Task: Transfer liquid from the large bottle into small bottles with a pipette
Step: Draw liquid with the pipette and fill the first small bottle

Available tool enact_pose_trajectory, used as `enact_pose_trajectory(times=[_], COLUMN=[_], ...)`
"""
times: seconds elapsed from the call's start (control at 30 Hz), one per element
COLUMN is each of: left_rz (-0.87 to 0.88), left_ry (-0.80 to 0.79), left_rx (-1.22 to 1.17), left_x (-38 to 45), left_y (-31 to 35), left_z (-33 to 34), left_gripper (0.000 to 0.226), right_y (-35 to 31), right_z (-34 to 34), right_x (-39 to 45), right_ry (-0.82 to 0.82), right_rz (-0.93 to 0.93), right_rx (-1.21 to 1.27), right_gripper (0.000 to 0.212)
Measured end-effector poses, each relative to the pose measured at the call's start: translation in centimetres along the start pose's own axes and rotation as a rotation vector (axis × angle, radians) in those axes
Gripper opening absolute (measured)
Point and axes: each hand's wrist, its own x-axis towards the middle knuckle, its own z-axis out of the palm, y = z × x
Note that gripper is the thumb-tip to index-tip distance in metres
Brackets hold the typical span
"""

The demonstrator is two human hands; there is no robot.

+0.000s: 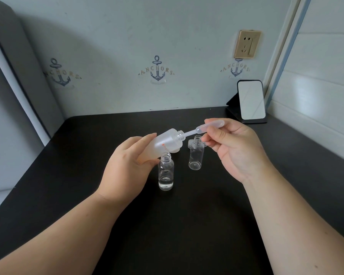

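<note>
Head view: large bottle [166, 142] gripped in closed left hand [127, 165], tilted above table [87, 155]; pipette [202, 129] pinched at bulb by right hand [234, 147], tip inserted in bottle neck; two small bottles [165, 172] [196, 153] set upright below, uncapped; nearer one part-filled.

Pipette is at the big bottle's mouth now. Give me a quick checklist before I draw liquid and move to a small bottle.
1. Large bottle held firmly, tilted, by left hand: ok.
2. Pipette stem entering the large bottle's open neck: ok.
3. Right hand gripping the pipette bulb: ok.
4. Pipette tip reaching liquid inside the frosted bottle: cannot tell.
5. Near small bottle uncapped, upright, already holding some liquid: ok.
6. Far small bottle uncapped, upright, looks empty: ok.
</note>
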Motion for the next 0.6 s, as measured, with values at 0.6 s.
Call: enact_pose_trajectory(times=[0.6], left_rz=[-0.098], left_ry=[0.075], left_rx=[-0.047], left_x=[0.1], left_y=[-0.6], left_z=[-0.2], left_gripper=[0.062], right_y=[-1.2], right_z=[-2.7], right_x=[0.7], right_ry=[0.368], right_rz=[-0.011], right_rx=[0.508], right_gripper=[0.019])
